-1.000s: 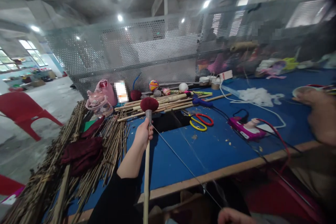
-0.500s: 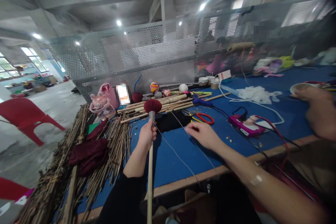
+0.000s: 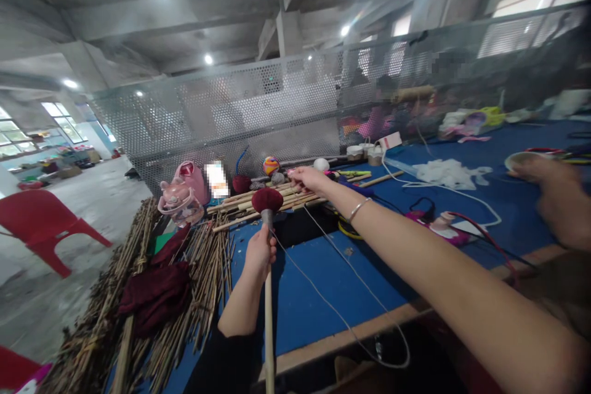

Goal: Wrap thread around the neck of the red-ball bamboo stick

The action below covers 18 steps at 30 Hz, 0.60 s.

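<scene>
My left hand point(image 3: 259, 253) is closed round a long pale wooden stick point(image 3: 268, 326), held upright, topped by a dark red fuzzy ball point(image 3: 266, 200) on a grey neck. My right hand point(image 3: 308, 178) is stretched far forward over the row of bamboo sticks point(image 3: 258, 200), fingers pinched on a thin grey thread point(image 3: 344, 314). The thread runs from the stick's neck down in a loop past the table's wooden edge point(image 3: 364, 329) and back up to my right hand.
Bundles of thin dry sticks point(image 3: 115, 308) and dark red cloth point(image 3: 154, 292) lie at left on the blue table point(image 3: 318, 283). Scissors, a pink glue gun point(image 3: 438, 225), white stuffing point(image 3: 447, 172), balls and a pink bottle point(image 3: 184, 188) stand farther back. Another person's hand point(image 3: 551, 197) is at right.
My right hand came up from below the table and reached forward over the bamboo sticks, drawing the thread out. My left hand kept the stick upright.
</scene>
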Tool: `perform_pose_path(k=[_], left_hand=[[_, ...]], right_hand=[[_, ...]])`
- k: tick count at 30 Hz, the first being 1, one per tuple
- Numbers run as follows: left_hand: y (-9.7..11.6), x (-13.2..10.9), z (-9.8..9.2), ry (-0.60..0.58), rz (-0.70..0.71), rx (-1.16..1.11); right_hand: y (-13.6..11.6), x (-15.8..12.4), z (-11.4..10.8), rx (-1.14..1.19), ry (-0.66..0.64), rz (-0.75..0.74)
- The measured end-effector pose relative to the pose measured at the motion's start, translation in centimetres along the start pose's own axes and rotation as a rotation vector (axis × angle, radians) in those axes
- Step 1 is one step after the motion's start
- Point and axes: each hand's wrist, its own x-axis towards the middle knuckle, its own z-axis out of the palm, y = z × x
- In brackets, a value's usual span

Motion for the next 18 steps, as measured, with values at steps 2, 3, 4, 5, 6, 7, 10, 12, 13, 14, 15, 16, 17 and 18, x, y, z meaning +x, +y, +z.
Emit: perform_pose_path(k=[2, 3, 4, 5, 6, 7, 10, 12, 13, 14, 15, 16, 17, 18], left_hand=[[0.0, 0.0, 0.0, 0.008, -0.006, 0.007], [0.0, 0.0, 0.1, 0.011, -0.009, 0.009], [-0.1, 0.0, 0.1, 0.012, -0.012, 0.010], [-0.1, 0.0, 0.1, 0.013, -0.012, 0.011], [-0.1, 0.0, 0.1, 0.013, -0.012, 0.011], [-0.2, 0.0, 0.0, 0.012, -0.011, 0.011], [-0.3, 0.1, -0.1, 0.009, -0.006, 0.012], [-0.2, 0.0, -0.1, 0.003, -0.001, 0.014], [-0.1, -0.1, -0.1, -0.002, 0.003, 0.015], [0.0, -0.1, -0.1, -0.005, 0.009, 0.016], [0.1, -0.3, -0.2, -0.010, 0.017, 0.020], [0.3, -0.4, -0.2, -0.015, 0.025, 0.024], [0.4, -0.5, -0.2, -0.019, 0.034, 0.032], [0.6, -0.6, -0.2, -0.024, 0.040, 0.039]], right_hand=[[-2.2, 0.6, -1.3, 0.115, 0.025, -0.077], [-3.4, 0.7, -1.9, 0.182, 0.043, -0.123], [-4.5, 0.7, -2.6, 0.265, 0.058, -0.175], [-5.6, 0.6, -3.2, 0.368, 0.065, -0.234], [-6.7, 0.3, -3.9, 0.463, 0.068, -0.289], [-7.6, -0.1, -4.5, 0.540, 0.067, -0.341], [-9.9, -2.6, -6.3, 0.589, 0.115, -0.493], [-11.1, -5.3, -7.3, 0.514, 0.224, -0.615], [-11.6, -6.9, -7.6, 0.454, 0.298, -0.669], [-12.0, -8.7, -7.7, 0.381, 0.386, -0.713], [-12.2, -10.6, -7.8, 0.290, 0.466, -0.749], [-12.3, -12.5, -7.8, 0.185, 0.524, -0.784], [-12.2, -14.6, -7.6, 0.071, 0.534, -0.787], [-11.8, -16.6, -7.4, -0.037, 0.483, -0.760]])
